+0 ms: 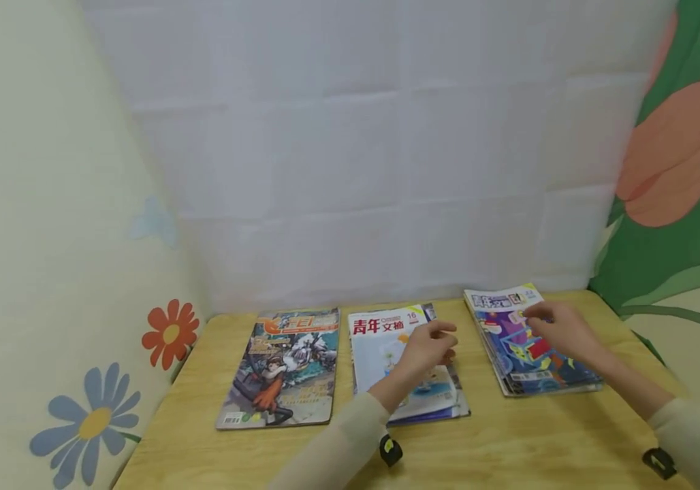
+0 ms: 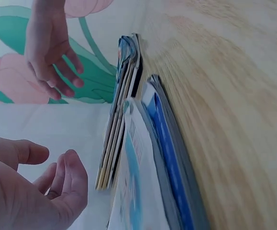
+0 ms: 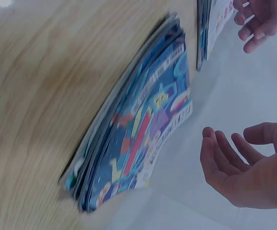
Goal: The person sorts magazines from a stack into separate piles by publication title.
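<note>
My left hand [image 1: 425, 348] hovers over the middle pile of magazines [image 1: 377, 357], its fingers loosely bent and nothing between them. That pile has a white cover with red lettering, with a blue-edged magazine beneath, seen edge-on in the left wrist view. Above the right-hand pile of magazines [image 1: 512, 344], purple and blue on top, is my right hand [image 1: 561, 328]. Its fingers are relaxed and gently curved around air, with a gap to the covers in the right wrist view. Several magazines [image 3: 143, 120] are layered in this pile, slightly fanned along one edge.
A third magazine [image 1: 285, 371], with a comic-style figure and orange title, lies at the left of the wooden table [image 1: 509, 435]. Behind the table hangs a creased white cloth [image 1: 350, 156]. Walls painted with flowers [image 1: 95, 423] flank both sides.
</note>
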`<state>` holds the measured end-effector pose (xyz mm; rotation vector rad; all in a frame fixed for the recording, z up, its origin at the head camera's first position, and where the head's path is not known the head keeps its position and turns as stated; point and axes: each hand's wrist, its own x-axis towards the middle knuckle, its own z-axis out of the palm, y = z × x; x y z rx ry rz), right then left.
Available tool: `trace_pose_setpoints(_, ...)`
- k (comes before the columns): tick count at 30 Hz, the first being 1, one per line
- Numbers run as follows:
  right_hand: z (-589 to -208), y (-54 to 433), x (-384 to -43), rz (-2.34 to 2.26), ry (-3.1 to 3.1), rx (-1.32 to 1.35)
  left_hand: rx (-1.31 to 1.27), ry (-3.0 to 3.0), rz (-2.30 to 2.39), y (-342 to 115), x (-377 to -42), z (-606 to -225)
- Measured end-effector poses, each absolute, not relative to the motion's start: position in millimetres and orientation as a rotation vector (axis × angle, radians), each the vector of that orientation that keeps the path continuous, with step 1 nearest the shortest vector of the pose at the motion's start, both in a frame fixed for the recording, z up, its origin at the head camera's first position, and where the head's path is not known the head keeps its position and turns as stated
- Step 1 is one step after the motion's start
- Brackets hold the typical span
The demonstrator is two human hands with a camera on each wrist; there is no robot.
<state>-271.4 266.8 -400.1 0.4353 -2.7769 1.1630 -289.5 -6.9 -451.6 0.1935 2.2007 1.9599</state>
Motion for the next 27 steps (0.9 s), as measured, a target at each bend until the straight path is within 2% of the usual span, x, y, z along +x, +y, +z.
trace_pose_setpoints(11, -417.4, 205.4, -266.8, 1.22, -2.788, 0.511, 0.174, 2.435, 1.85, -63.2, -274.0, -454.0)
trace_pose_setpoints(20, -430.8, 174.0, -266.5, 1.347, -2.805, 0.567, 0.323, 2.796, 1.54, -102.6, -260.9, -452.8)
trace_pose_setpoints(27, -437.1, 150.3, -276.2, 1.268, -2.914, 0.626, 0.225, 2.989, 1.302, -131.0, -258.5, -458.6)
